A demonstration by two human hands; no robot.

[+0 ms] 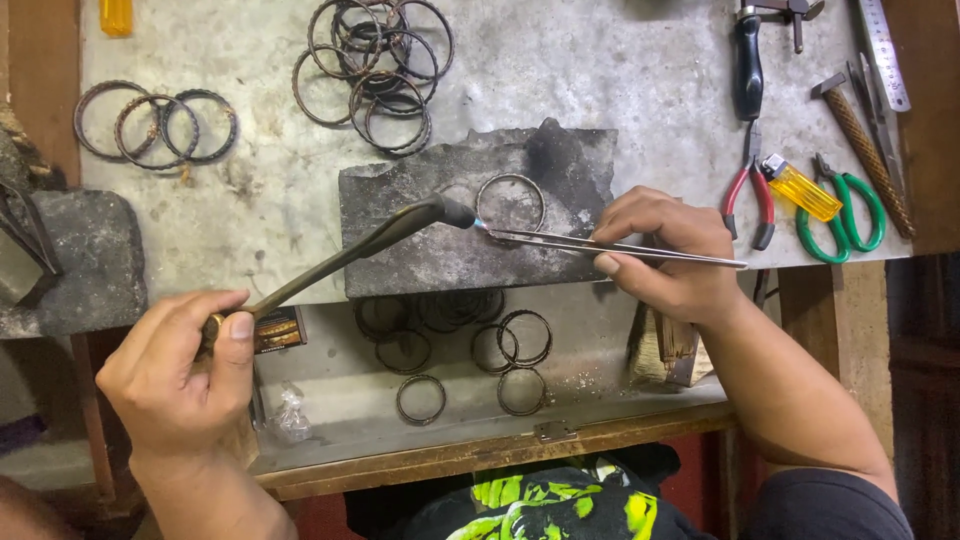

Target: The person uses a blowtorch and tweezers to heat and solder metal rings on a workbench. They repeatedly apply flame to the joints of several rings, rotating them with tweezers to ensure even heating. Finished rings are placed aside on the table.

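- Nearest the camera, the left hand (180,372) is clenched around the butt of a long dark torch (340,257), thumb laid along the handle; the forearm is cut off by the bottom edge.
- The torch slants up to the right, its nozzle ending over the charred block (440,250), just left of a single metal ring (510,202) lying flat on that block.
- The right hand (665,255) pinches long steel tweezers (610,247) between thumb and fingers; the tweezer tips meet the ring's lower left rim, right by the nozzle. Whether nozzle and ring touch is hard to tell.
- The block's front edge overhangs a lower tray (340,400), hiding the upper parts of several of the loose rings (470,345) there.
- Open room lies on the grey desk (640,80) between the block and the tools at the right, and left of the block.
- The far edge crops a pile of rings (372,65); three more rings (155,125) lie at the left.
- At the right lie red-handled pliers (750,190), a yellow lighter (800,188), green-handled snips (850,212) and a hammer (865,150), close together near the desk's edge.
- A brush (665,350) is partly hidden under the right wrist.
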